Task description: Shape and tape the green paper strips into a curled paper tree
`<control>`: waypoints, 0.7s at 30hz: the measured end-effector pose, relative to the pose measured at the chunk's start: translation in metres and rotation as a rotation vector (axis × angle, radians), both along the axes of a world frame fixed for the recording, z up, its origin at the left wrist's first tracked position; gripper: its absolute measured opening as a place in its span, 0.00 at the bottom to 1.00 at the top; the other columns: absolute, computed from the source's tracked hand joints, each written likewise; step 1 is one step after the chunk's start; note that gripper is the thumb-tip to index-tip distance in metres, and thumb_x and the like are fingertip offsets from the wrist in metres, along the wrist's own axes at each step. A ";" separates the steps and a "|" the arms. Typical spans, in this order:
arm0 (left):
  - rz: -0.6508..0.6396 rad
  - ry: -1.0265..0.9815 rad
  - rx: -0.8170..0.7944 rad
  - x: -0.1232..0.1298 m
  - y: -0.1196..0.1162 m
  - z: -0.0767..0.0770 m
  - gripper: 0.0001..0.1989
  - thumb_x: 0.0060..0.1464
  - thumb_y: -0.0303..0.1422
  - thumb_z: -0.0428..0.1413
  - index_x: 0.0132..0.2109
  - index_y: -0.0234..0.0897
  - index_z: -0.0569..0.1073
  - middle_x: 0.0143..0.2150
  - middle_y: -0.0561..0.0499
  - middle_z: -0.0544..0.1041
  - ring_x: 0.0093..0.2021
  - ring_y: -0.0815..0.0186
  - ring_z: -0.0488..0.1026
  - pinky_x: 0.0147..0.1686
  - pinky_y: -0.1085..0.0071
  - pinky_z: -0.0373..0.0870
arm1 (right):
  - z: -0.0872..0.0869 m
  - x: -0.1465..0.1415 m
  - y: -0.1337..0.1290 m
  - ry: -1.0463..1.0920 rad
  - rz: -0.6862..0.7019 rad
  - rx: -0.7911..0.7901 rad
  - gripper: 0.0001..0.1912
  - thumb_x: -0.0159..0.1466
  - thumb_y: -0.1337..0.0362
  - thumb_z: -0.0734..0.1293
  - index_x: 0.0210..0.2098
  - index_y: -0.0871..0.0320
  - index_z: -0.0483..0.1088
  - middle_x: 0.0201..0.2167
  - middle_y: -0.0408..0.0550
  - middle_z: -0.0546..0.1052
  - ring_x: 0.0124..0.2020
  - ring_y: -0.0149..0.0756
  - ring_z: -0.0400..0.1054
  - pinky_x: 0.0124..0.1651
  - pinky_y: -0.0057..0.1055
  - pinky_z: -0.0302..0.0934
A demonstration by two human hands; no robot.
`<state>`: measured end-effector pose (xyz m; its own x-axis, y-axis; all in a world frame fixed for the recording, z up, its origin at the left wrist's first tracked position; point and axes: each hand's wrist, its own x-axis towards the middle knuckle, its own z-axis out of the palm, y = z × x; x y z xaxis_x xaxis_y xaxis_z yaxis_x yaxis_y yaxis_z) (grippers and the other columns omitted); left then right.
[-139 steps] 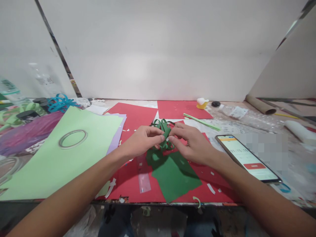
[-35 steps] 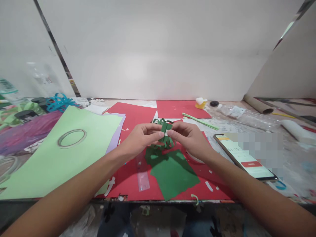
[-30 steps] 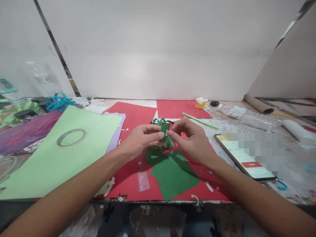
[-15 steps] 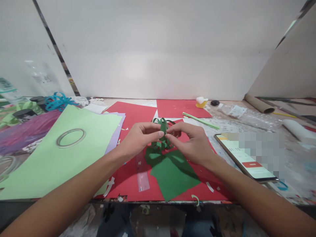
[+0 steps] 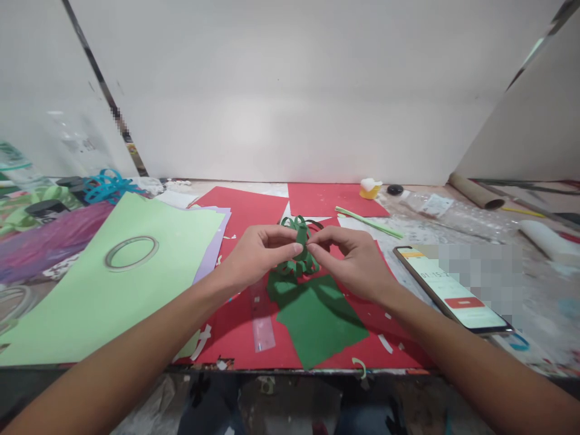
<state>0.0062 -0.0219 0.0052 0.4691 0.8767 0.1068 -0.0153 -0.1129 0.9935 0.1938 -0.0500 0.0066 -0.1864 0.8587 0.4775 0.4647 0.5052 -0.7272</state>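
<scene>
A dark green curled-paper piece point(image 5: 299, 266), made of looped strips, is held at mid-table between both hands. My left hand point(image 5: 260, 251) pinches its left side with thumb and forefinger. From the right, my right hand point(image 5: 347, 257) pinches the same piece, its fingertips almost touching those of my left hand. Below the hands, a green paper sheet point(image 5: 321, 320) lies on red paper point(image 5: 235, 326). A clear plastic strip point(image 5: 263, 323) rests left of the green sheet.
Light green paper point(image 5: 149, 296) with a tape ring point(image 5: 131, 253) on it covers the left. To the right lie a phone point(image 5: 457, 293), a plastic bottle point(image 5: 444, 205) and a cardboard tube point(image 5: 475, 190). A yellow cup point(image 5: 370, 190) stands behind, near light green strips point(image 5: 369, 222).
The fingertips of my right hand have shifted slightly on the curled piece, and its middle strip has turned a little. My left hand stays nearly in place.
</scene>
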 end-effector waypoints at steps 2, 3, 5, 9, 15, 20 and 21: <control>0.005 -0.003 -0.001 0.000 0.001 -0.001 0.09 0.48 0.35 0.64 0.38 0.37 0.79 0.35 0.50 0.80 0.35 0.66 0.75 0.36 0.70 0.69 | 0.000 -0.001 -0.001 0.010 -0.007 0.002 0.04 0.59 0.67 0.66 0.29 0.57 0.73 0.26 0.43 0.77 0.29 0.32 0.69 0.34 0.30 0.62; 0.008 -0.006 -0.003 -0.001 0.001 -0.001 0.10 0.49 0.35 0.63 0.39 0.36 0.79 0.36 0.49 0.80 0.36 0.66 0.75 0.37 0.69 0.70 | 0.000 0.000 0.000 0.027 -0.013 0.006 0.03 0.60 0.67 0.66 0.29 0.57 0.73 0.27 0.43 0.77 0.29 0.32 0.69 0.34 0.30 0.62; 0.021 -0.011 -0.014 -0.001 0.002 -0.001 0.11 0.49 0.36 0.63 0.39 0.35 0.78 0.37 0.48 0.80 0.37 0.64 0.76 0.40 0.67 0.71 | 0.000 0.004 0.004 0.074 -0.046 0.015 0.03 0.60 0.64 0.66 0.30 0.57 0.72 0.27 0.44 0.77 0.30 0.33 0.69 0.35 0.31 0.62; 0.063 0.012 -0.018 -0.002 0.005 -0.002 0.12 0.50 0.36 0.62 0.40 0.34 0.77 0.38 0.46 0.79 0.38 0.63 0.76 0.42 0.64 0.72 | -0.002 0.032 0.029 0.024 -0.265 0.091 0.09 0.61 0.59 0.66 0.29 0.57 0.70 0.24 0.44 0.73 0.25 0.32 0.65 0.30 0.31 0.58; 0.062 0.103 0.041 -0.001 0.007 0.000 0.09 0.50 0.35 0.61 0.37 0.34 0.76 0.35 0.49 0.78 0.34 0.66 0.74 0.38 0.67 0.71 | -0.016 0.061 0.058 -0.306 -0.391 0.210 0.06 0.58 0.67 0.63 0.34 0.58 0.72 0.32 0.50 0.76 0.31 0.38 0.67 0.35 0.35 0.59; 0.065 0.226 0.142 -0.001 0.007 -0.003 0.08 0.52 0.34 0.58 0.38 0.35 0.77 0.33 0.49 0.78 0.31 0.67 0.74 0.34 0.69 0.69 | -0.011 0.026 0.030 -0.026 -0.052 0.029 0.14 0.62 0.62 0.64 0.47 0.55 0.68 0.40 0.50 0.76 0.37 0.37 0.70 0.37 0.35 0.64; 0.065 0.261 0.171 -0.001 0.007 -0.004 0.08 0.52 0.33 0.57 0.38 0.35 0.77 0.33 0.49 0.79 0.31 0.66 0.74 0.33 0.70 0.69 | -0.009 0.020 0.024 0.018 0.032 -0.023 0.17 0.62 0.60 0.65 0.50 0.54 0.67 0.40 0.50 0.76 0.37 0.36 0.70 0.37 0.35 0.65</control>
